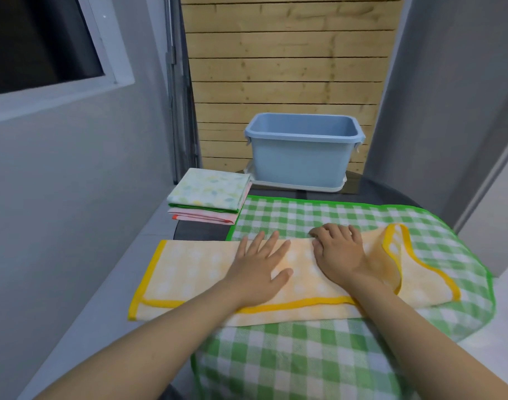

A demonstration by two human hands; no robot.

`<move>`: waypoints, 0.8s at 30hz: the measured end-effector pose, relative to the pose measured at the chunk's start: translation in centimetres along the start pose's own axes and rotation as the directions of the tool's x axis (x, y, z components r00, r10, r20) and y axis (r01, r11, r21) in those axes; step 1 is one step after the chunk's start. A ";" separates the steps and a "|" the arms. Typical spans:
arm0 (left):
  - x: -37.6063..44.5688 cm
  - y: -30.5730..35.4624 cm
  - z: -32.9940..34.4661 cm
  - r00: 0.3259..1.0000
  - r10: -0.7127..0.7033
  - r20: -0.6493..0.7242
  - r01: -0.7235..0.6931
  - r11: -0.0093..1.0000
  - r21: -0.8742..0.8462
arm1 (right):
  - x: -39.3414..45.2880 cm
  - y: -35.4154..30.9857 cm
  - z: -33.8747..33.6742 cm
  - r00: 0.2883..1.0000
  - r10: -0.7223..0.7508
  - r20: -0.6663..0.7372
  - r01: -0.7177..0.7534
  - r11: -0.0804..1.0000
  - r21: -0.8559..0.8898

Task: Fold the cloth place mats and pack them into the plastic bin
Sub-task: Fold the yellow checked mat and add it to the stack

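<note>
The yellow checked mat (pixel 206 272) lay folded lengthwise into a long strip across the near part of the table (pixel 200 230), most of it resting on the spread green checked mat (pixel 362 220), its left end reaching past that mat's edge. It looked thin, soft and light, the sort of cloth that drapes, creases under a palm and slides easily on the cloth beneath; its right end was already curled up and over, so the bound corners there seemed the natural place to take hold for the next fold. The left hand (pixel 261 269) lay flat on the strip's middle, fingers straight and spread, pressing rather than gripping anything. The right hand (pixel 337 249) rested just beside it, fingers bent with their tips on the strip's far edge; whether they pinched the cloth or only pressed it could not be told. Both forearms reached forward from the near edge. Folded mats (pixel 209 194) were stacked to the left, near the open blue plastic bin (pixel 301 166), which stood on a white lid (pixel 299 186).
</note>
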State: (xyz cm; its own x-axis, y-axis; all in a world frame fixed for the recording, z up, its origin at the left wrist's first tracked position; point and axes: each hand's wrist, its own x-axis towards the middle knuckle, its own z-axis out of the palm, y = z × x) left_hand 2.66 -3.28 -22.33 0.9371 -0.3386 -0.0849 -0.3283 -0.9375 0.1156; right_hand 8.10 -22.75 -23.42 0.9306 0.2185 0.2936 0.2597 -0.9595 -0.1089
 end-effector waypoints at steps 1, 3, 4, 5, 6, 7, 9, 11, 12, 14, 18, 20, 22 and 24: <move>0.0 -0.1 0.0 1.000 -0.004 0.004 0.004 1.000 0.009 | -0.2 0.3 -0.2 0.998 0.029 0.056 -0.028 0.999 -0.026; 0.0 -0.2 -0.1 1.000 -0.006 0.011 0.005 1.000 0.021 | -0.5 1.1 -0.7 0.986 0.098 0.135 -0.086 0.992 -0.094; 0.0 -0.2 0.0 1.000 -0.004 0.015 0.004 1.000 0.025 | -0.7 1.5 -1.1 0.980 0.121 0.159 -0.102 0.987 -0.126; 0.0 -0.1 0.0 1.000 -0.002 0.019 0.002 1.000 0.029 | -0.9 2.1 -1.5 0.976 0.141 0.169 -0.116 0.982 -0.149; -0.1 -0.1 0.1 1.000 -0.002 0.020 0.001 1.000 0.031 | -1.2 2.7 -1.9 0.973 0.157 0.170 -0.129 0.977 -0.169; -0.1 -0.1 0.1 1.000 -0.003 0.016 0.002 0.999 0.033 | -1.5 3.2 -2.3 0.973 0.169 0.158 -0.139 0.972 -0.189; 0.0 -0.1 0.1 1.000 -0.004 0.006 0.004 0.999 0.032 | -2.1 4.3 -2.8 0.978 0.175 0.115 -0.145 0.962 -0.230; 0.0 -0.1 0.1 1.000 -0.002 0.007 0.002 1.000 0.031 | -2.5 5.1 -2.9 0.983 0.170 0.064 -0.149 0.957 -0.250; 0.1 -0.1 0.1 1.000 0.002 0.004 -0.002 1.000 0.027 | -2.6 5.6 -2.9 0.982 0.182 0.048 -0.165 0.954 -0.251; 0.1 -0.1 0.1 1.000 0.007 -0.006 -0.007 1.000 0.020 | -2.7 7.0 -2.8 0.972 0.234 0.011 -0.226 0.946 -0.232; 0.1 0.0 0.3 1.000 0.012 -0.023 -0.011 1.000 0.015 | -2.6 9.6 -3.1 0.949 0.307 -0.068 -0.312 0.948 -0.070; 0.1 0.0 0.3 0.999 0.013 -0.031 -0.012 1.000 0.010 | -2.3 10.0 -3.1 0.944 0.314 -0.104 -0.311 0.949 0.047; 0.2 0.1 0.3 0.999 0.005 -0.032 -0.005 1.000 0.003 | -1.8 10.1 -3.3 0.929 0.354 -0.105 -0.331 0.925 0.187; 0.2 0.1 0.3 0.999 -0.003 -0.032 0.003 1.000 0.001 | -1.3 10.2 -3.6 0.910 0.407 -0.081 -0.369 0.882 0.293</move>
State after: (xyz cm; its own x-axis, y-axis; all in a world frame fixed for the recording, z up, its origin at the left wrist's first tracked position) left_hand 2.78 -3.51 -22.63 0.9414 -0.3330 -0.0541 -0.3254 -0.9386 0.1145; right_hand 8.66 -33.50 -21.46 0.9313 -0.2064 0.3001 -0.0383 -0.8749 -0.4828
